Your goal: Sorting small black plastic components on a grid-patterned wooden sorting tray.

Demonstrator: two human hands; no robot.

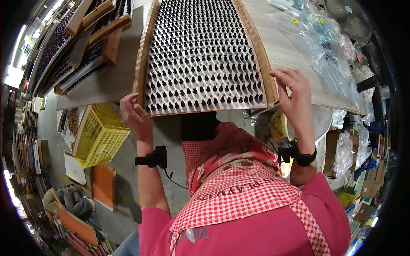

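A long tray (205, 76) with a white board and wooden side rails lies in front of me, its near edge toward my body. Rows of small black knob-shaped pieces stand upright across the board. My left hand (137, 118) is closed at the near left corner, its curled fingers against the left rail (141, 72). At the right rail (268, 83), a little farther from the corner, the bent fingertips of my right hand (295, 94) touch the wood, with the thumb lower down beside it. The undersides of both grips are hidden.
Similar trays (81, 47) with dark pieces are stacked at the far left. Clear plastic bags (318, 47) cover the right of the table (284, 38). A yellow crate (102, 134) and an orange panel (103, 187) stand on the floor at left, near another person (77, 202).
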